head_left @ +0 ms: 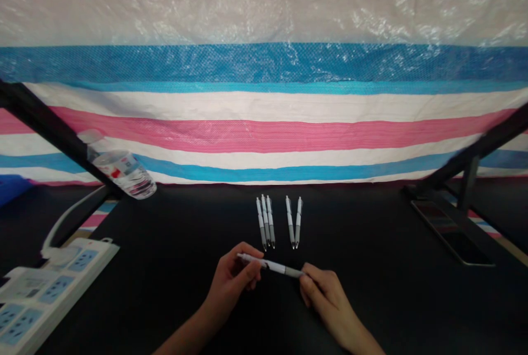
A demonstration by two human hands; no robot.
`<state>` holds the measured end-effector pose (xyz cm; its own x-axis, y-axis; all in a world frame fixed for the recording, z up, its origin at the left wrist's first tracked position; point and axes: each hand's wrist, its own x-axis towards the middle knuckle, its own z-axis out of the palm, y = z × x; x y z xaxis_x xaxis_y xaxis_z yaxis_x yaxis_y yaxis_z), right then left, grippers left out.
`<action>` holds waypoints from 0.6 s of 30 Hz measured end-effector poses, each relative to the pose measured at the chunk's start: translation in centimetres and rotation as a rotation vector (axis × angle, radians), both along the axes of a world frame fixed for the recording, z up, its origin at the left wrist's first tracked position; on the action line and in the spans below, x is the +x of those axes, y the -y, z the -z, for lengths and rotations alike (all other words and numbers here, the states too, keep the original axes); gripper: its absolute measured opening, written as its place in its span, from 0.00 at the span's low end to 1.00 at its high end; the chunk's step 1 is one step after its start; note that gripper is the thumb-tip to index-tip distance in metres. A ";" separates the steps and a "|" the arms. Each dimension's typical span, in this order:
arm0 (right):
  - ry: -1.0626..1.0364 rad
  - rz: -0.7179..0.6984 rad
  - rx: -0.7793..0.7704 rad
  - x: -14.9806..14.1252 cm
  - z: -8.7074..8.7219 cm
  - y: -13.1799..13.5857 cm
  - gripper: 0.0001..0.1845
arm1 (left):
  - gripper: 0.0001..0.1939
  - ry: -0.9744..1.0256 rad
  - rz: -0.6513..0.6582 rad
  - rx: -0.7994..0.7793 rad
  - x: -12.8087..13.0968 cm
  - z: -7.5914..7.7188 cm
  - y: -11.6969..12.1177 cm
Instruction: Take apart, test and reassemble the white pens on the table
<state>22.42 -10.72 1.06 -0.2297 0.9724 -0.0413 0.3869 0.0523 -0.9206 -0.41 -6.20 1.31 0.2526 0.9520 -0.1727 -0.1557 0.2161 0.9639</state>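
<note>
A white ballpoint pen with a grey grip [275, 267] is held level above the black table, one end in each hand. My left hand [237, 273] pinches its clicker end near the clip. The fingers of my right hand [323, 290] close on the grey tip end, hiding the point. Just beyond my hands lie similar pens in two groups: three pens side by side [266, 223] on the left, and a pair of pens [293, 223] to their right, tips touching or nearly so. All of them point towards me.
At left sits a white power strip [58, 294] with a plug and cable. A clear plastic bottle [126, 173] leans by a dark bar. A phone [451, 233] lies at right near another dark bar [474, 148]. Behind the black table [185, 223] hangs a striped plastic sheet [264, 107].
</note>
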 end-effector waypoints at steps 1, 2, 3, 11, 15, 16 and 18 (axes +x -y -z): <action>0.002 0.005 -0.011 0.0 0.1 0.0 0.31 | 0.19 0.005 0.011 0.001 0.0 0.0 0.0; 0.001 0.010 -0.020 0.0 0.1 0.0 0.31 | 0.19 0.010 0.017 -0.001 0.0 0.0 0.0; 0.003 0.012 -0.025 0.0 0.1 0.0 0.30 | 0.18 0.017 0.015 -0.005 0.1 0.0 0.1; 0.201 -0.153 0.057 -0.8 -0.8 -0.2 0.21 | 0.15 0.188 -0.078 0.011 1.1 0.5 -0.1; 0.209 -0.146 0.038 -0.8 -1.2 -0.1 0.17 | 0.22 0.190 -0.100 0.015 0.9 0.2 -0.6; 0.206 -0.141 0.031 -0.8 -1.2 -0.1 0.17 | 0.26 0.175 -0.099 0.019 0.8 0.1 -0.6; 0.199 -0.133 0.024 -0.8 -1.2 -0.1 0.18 | 0.33 0.148 -0.098 0.021 0.8 -0.1 -0.7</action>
